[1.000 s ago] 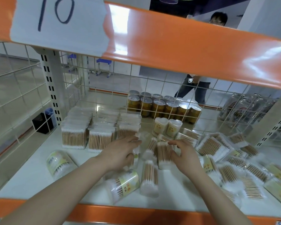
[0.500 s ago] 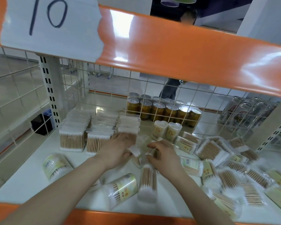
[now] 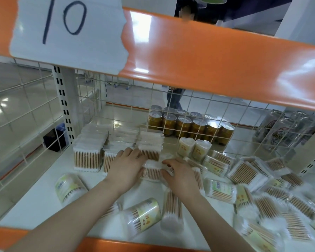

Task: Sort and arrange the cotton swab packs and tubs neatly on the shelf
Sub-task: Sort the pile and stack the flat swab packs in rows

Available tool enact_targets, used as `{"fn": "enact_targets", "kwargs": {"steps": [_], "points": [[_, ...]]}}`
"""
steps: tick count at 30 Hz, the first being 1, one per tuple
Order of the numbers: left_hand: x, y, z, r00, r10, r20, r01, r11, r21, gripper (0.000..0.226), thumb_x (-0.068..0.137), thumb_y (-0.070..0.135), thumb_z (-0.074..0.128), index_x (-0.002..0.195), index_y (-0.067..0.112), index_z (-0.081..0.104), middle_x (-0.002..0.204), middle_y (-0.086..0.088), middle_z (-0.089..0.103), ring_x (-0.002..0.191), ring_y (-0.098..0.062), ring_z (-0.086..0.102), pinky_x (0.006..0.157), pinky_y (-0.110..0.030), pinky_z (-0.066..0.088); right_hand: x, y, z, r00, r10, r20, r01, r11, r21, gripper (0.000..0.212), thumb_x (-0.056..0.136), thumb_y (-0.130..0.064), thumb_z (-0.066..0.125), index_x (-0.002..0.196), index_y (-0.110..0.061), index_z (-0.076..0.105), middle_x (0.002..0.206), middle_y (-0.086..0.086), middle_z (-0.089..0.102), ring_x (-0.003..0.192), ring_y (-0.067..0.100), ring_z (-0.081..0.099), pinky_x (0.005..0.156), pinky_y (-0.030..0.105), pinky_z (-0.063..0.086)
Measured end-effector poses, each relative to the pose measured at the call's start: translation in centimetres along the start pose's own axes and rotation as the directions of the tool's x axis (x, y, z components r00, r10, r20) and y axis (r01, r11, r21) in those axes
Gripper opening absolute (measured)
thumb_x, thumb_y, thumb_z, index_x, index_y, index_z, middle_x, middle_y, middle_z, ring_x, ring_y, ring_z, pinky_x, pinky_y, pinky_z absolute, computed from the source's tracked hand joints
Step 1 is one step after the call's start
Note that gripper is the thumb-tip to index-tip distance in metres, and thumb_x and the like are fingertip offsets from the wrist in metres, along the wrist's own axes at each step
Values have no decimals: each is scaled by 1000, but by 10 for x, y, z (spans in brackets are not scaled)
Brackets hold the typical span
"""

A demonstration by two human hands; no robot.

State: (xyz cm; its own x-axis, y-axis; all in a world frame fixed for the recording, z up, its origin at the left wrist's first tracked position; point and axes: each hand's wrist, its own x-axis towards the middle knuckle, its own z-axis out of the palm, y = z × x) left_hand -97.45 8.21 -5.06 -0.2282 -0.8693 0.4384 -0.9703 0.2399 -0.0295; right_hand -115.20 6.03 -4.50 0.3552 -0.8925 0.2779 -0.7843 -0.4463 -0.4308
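Note:
A clear cotton swab pack point(image 3: 151, 170) stands upright between my two hands, just in front of the third row of stacked packs point(image 3: 150, 144). My left hand point(image 3: 125, 166) lies against its left side with fingers reaching toward the rows. My right hand point(image 3: 179, 176) grips its right side, fingers curled round the edge. Three neat rows of packs point(image 3: 88, 153) stand at the back left. Two heart-shaped tubs point(image 3: 194, 149) stand upright behind my right hand. Round tubs point(image 3: 144, 216) lie on their sides near the front edge.
A loose heap of swab packs point(image 3: 247, 171) covers the right of the white shelf point(image 3: 36, 200). Gold cans point(image 3: 187, 125) stand behind the wire mesh back. An orange beam point(image 3: 207, 60) with a "10" label hangs overhead. A person walks beyond the mesh.
Both hands have carried a swab pack from the middle heap back and left, and stood it upright in front of the third stacked row.

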Motion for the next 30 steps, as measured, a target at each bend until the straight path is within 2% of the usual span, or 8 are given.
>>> {"fn": "enact_targets", "kwargs": {"steps": [4,9,15,21,25,30], "points": [[6,2,6,999,-26,-29,28,996,80,41,32,18,89,69,17,71,73,-4,65,63,-24,62,55,-29,49,11,-3,1,999,35,-25,-36,999,-29,30,92,-30,52,120,-21,58,120,-2,56,106,14,52,83,22,39],[10,3,12,999,-1,-39,5,995,101,49,26,12,88,72,14,70,73,-7,63,63,-26,63,56,-31,52,21,-5,-1,995,102,3,-102,993,-61,27,91,-29,52,116,-19,57,117,-1,56,102,16,54,85,30,45],[14,2,19,998,19,-64,-11,993,121,55,27,8,86,79,9,70,77,-11,62,64,-28,62,57,-33,52,27,-5,2,995,102,2,-101,989,-104,23,90,-30,55,111,-21,57,114,-3,57,102,16,54,88,32,45],[22,-5,23,995,54,-79,-42,988,146,55,25,8,85,78,9,69,71,-9,60,58,-27,58,56,-31,51,35,-6,6,995,99,-5,-99,989,-110,25,90,-29,56,113,-20,55,117,-3,56,106,15,53,91,33,45],[26,-5,22,995,48,-86,-35,988,153,54,23,9,85,75,10,69,68,-8,59,56,-26,58,54,-31,50,39,-4,9,995,97,-24,-99,990,-100,24,90,-28,56,113,-21,55,117,-3,57,105,15,54,90,33,46],[26,-4,24,995,17,-96,-1,987,160,55,25,11,87,78,10,71,74,-11,62,63,-28,61,59,-33,52,42,-1,9,992,116,-46,-119,990,-75,22,89,-29,58,108,-19,54,112,-3,56,97,15,55,83,32,47]]}}
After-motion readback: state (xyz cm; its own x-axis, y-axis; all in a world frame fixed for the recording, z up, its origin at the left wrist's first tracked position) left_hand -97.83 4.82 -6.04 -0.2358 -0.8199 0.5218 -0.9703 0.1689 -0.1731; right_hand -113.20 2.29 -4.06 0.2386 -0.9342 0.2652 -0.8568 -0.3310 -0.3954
